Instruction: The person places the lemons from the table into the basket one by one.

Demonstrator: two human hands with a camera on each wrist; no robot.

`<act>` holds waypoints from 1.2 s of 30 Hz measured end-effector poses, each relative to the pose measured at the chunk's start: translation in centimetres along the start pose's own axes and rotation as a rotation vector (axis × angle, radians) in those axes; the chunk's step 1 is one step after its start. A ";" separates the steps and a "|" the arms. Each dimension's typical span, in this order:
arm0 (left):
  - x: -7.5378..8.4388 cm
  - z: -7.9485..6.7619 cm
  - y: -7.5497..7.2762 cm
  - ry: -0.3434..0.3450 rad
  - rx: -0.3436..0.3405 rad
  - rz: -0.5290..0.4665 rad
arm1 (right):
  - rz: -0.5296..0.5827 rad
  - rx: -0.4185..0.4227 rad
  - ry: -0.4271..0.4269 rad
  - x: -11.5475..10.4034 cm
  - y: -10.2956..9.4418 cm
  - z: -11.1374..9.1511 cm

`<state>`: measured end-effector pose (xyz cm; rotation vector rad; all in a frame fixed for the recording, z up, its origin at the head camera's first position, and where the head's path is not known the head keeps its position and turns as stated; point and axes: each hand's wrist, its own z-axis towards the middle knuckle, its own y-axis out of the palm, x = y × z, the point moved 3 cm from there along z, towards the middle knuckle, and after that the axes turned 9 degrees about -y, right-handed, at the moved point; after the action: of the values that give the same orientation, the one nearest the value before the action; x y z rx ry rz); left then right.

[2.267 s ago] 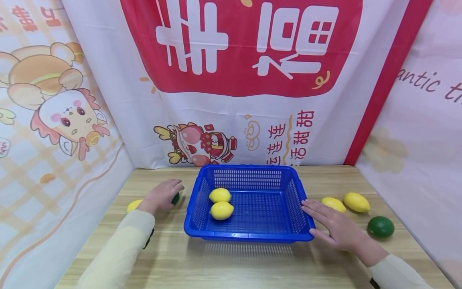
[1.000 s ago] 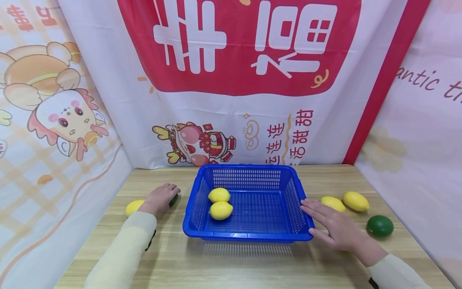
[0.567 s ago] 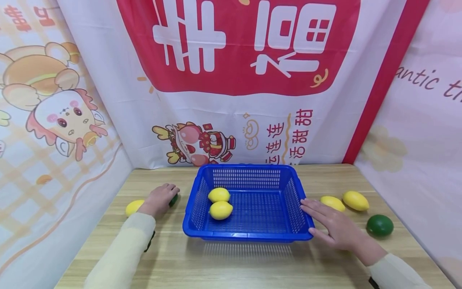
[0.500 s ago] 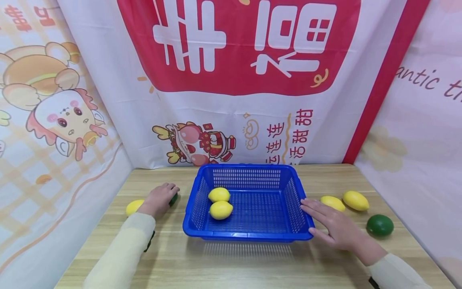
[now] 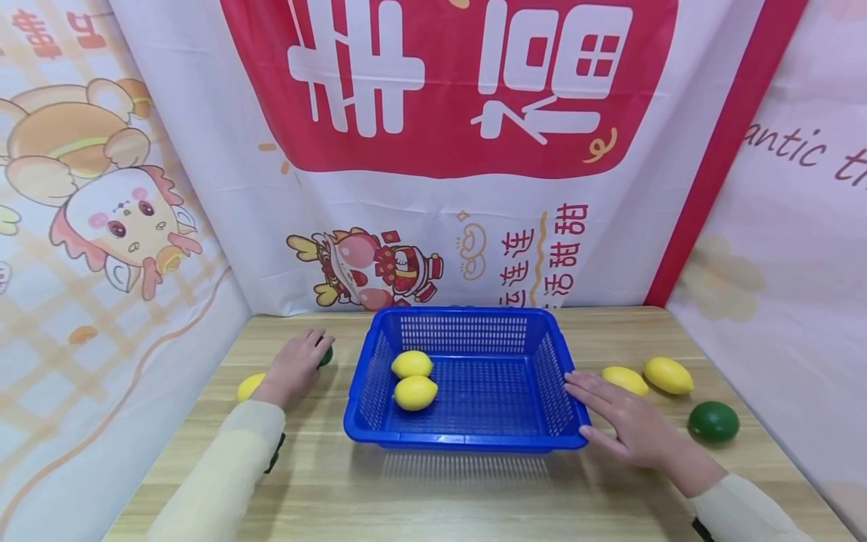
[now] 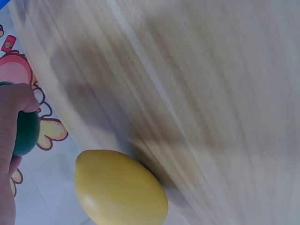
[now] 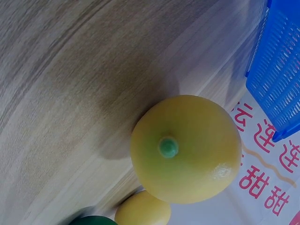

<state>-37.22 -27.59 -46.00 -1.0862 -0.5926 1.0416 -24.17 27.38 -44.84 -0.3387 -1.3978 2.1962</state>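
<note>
My left hand (image 5: pixel 296 366) grips a dark green oval fruit (image 5: pixel 327 355) left of the blue basket (image 5: pixel 467 440). Thumb and fingertip curl round this fruit in the left wrist view, where most of the hand is cut off. A yellow lemon (image 5: pixel 249 386) sits close behind the left wrist, partly hidden by it. Two lemons, one farther back (image 5: pixel 412 364) and one nearer (image 5: pixel 415 393), lie inside the basket at its left. With fingers straight, my right hand (image 5: pixel 630 421) rests on the basket's right rim. Beneath the right wrist, a lemon (image 7: pixel 187 150) looms large in the right wrist view.
Right of the basket lie two more lemons, one by the right hand (image 5: pixel 625 381) and one beyond (image 5: pixel 668 376), plus another dark green fruit (image 5: pixel 713 421). Printed cloth walls (image 5: pixel 447 196) enclose the wooden table (image 5: pixel 325 489) at the back and both sides.
My left hand first drew back slightly and closed round the green fruit, then moved away toward the back of the table with it. My right hand has stayed on the rim.
</note>
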 end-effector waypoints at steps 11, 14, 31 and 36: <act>-0.1 0.7 -1.0 0.087 0.233 0.042 | -0.010 -0.025 0.028 -0.1 -0.1 0.0; 0.1 0.8 -1.6 0.114 0.285 0.054 | -0.010 -0.024 0.025 -0.2 -0.1 0.1; 1.8 1.7 -4.5 0.188 0.341 0.111 | -0.016 -0.026 0.027 -0.2 -0.2 0.1; 2.6 2.0 -5.4 0.200 0.330 0.122 | -0.017 -0.026 0.027 -0.2 -0.2 0.1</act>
<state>-35.65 -24.87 -40.55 -0.9273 -0.1855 1.0767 -23.96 27.26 -44.61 -0.3623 -1.4106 2.1540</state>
